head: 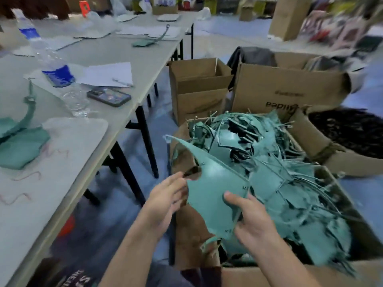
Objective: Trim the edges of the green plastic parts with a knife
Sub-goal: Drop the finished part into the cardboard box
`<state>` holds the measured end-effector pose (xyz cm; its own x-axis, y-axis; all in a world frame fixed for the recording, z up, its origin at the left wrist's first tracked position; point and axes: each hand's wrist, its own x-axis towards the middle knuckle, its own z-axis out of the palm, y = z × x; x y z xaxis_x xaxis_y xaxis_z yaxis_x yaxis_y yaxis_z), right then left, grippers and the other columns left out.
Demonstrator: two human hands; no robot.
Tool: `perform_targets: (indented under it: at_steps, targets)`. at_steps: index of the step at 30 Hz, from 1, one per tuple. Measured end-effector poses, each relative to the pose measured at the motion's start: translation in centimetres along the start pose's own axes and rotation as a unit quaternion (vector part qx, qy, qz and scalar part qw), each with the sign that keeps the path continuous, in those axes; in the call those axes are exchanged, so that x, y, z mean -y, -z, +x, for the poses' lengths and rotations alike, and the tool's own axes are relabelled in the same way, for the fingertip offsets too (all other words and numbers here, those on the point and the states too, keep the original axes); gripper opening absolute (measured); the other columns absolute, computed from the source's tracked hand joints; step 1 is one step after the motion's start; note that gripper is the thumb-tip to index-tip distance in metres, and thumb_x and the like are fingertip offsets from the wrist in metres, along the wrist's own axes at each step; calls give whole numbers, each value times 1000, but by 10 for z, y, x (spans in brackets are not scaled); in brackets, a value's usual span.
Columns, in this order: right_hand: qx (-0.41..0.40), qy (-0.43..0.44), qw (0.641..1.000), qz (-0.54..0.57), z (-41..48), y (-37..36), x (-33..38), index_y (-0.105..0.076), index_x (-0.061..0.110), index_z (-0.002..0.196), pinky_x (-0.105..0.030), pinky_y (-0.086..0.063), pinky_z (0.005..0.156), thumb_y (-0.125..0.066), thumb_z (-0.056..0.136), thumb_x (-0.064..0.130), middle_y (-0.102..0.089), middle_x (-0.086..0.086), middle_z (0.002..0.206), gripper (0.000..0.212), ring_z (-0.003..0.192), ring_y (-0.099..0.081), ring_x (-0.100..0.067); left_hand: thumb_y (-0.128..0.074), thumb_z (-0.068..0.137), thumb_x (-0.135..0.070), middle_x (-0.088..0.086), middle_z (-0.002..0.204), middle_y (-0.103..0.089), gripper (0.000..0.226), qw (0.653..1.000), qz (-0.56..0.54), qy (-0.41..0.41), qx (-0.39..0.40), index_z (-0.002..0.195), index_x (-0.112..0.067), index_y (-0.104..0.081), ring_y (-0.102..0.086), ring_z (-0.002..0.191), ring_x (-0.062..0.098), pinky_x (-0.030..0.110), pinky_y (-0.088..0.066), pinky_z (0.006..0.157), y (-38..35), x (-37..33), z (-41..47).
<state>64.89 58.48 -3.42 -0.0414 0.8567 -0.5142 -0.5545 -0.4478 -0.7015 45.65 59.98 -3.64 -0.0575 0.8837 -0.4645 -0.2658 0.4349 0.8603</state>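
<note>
A large curved green plastic part [213, 189] with a long pointed tip is held over a cardboard box [194, 230] piled with several more green parts [269, 162]. My right hand [252, 220] grips its lower right edge, thumb on top. My left hand [165, 197] is at its left edge with the fingers fairly straight, near a dark notch in the part. Two other green parts [18, 141] lie on the white table [87, 166] at the far left. No knife is visible.
A phone [109, 96], a water bottle [60, 79] and papers [107, 74] lie on the table. Two open cardboard boxes [199, 88] stand behind the full box. A heap of dark parts [348, 131] fills a box at the right. Black table legs [145, 137] stand left of the box.
</note>
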Motion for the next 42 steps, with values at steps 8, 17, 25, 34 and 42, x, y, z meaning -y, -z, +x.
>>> perform_targets:
  at_steps: [8,17,25,34,42]
  targets:
    - [-165,-152,971,87,54,119,7,-64,-1,127,-54,-57,87,-62,95,8,-73,-25,116,34,107,-69,-44,-61,94,-5,-4,131,-66,42,984,84,95,128,132,-23,-63,-60,122,12,35,-44,110,-91,64,36]
    - [-320,-80,935,-133,152,164,54,-62,1,116,-27,-40,49,-59,99,11,-54,-11,78,20,54,-46,-18,-59,100,-24,-12,140,-54,45,982,151,57,97,144,-31,-51,-49,130,10,38,-37,116,-95,34,52]
    - [-143,-167,961,-169,140,70,-68,-67,-1,99,-27,-37,49,-52,96,2,-68,-14,71,16,51,-55,-23,-56,99,-5,-5,117,-71,30,992,118,30,-39,116,-24,-72,-61,113,9,30,-49,95,-33,30,56]
    - [101,97,925,-353,84,-118,-41,-79,21,82,-28,-56,66,-62,85,12,-77,1,79,20,71,-71,-11,-58,93,1,-1,86,-79,40,959,158,-186,-145,85,-29,-82,-76,88,13,28,-59,66,45,-23,20]
    - [268,261,816,-440,0,-270,-78,-75,30,83,-17,-43,57,-60,82,13,-65,14,61,22,62,-58,-3,-65,84,2,12,66,-74,25,903,119,-275,-307,81,-17,-82,-65,48,19,23,-50,46,157,-107,-78]
